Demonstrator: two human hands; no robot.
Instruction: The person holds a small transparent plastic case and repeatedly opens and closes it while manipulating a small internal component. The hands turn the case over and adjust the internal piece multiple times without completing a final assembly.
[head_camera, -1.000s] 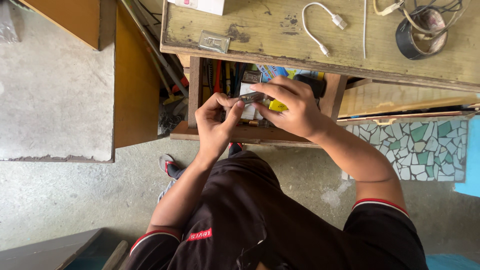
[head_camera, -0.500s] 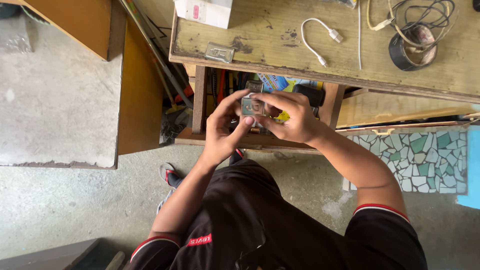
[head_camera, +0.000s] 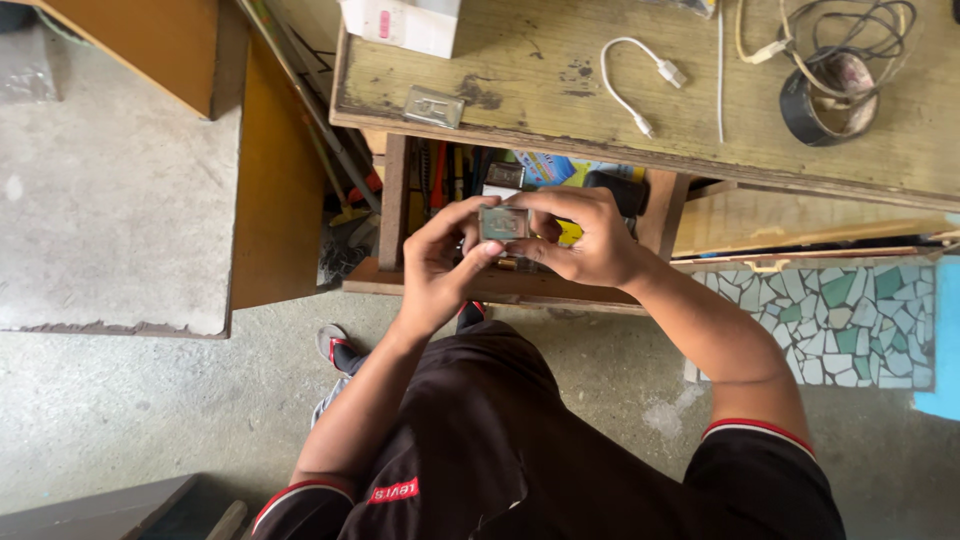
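Both my hands hold a small square grey-green component in front of an open shelf under a wooden table. My left hand grips its left side and lower edge with the thumb and fingers. My right hand pinches its right side and top. The flat face of the part is turned up toward me. A second small square piece lies on the shelf just behind it.
On the tabletop lie a metal plate, a short white cable, a roll of black tape with tangled wires and a white box. Tools fill the shelf. A wooden cabinet stands left; a mosaic panel right.
The part was held edge-on between both hands a second ago; it has been turned so its flat face points up. The hands stayed in front of the shelf.
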